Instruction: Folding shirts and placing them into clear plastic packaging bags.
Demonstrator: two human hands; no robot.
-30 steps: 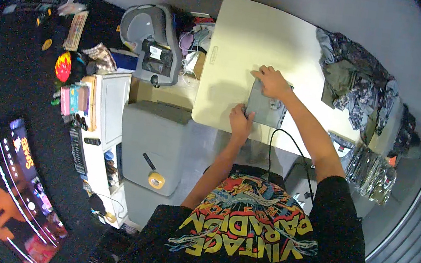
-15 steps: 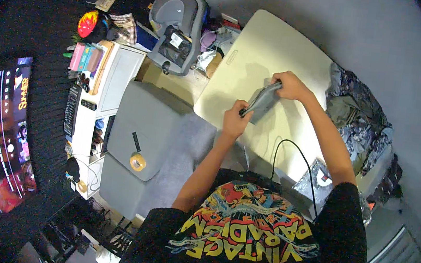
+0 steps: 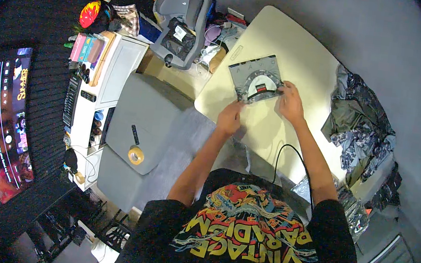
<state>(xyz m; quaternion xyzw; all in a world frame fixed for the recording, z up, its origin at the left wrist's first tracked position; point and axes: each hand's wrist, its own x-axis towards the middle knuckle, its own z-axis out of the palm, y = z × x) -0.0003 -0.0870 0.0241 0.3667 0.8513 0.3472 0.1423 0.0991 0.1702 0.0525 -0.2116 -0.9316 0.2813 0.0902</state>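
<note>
A neatly folded grey shirt [image 3: 254, 69] lies flat on the cream table, its rounded collar, pale inner neck and small dark-and-red label facing up. Shiny glints along it look like clear plastic, though I cannot be sure of a wrapper. My left hand [image 3: 229, 118] is closed at the shirt's near left corner, fingertips pinched on the edge. At the near right corner, my right hand [image 3: 291, 103] grips the edge between thumb and fingers. Both forearms reach over the table's near side.
The cream folding table [image 3: 304, 53] has a heap of camouflage-patterned clothes [image 3: 361, 124] along its right side. Plastic-wrapped items [image 3: 353, 212] lie nearer me. A black cable [image 3: 292, 148] loops before my chest. Leftward stand a grey chair [image 3: 144, 118] holding a tape roll [image 3: 136, 155], and a child car seat [image 3: 181, 25].
The shirt was raised and bent between my hands with its plain grey side showing. Now it lies flat, collar side up, and my hands have come down to its near corners.
</note>
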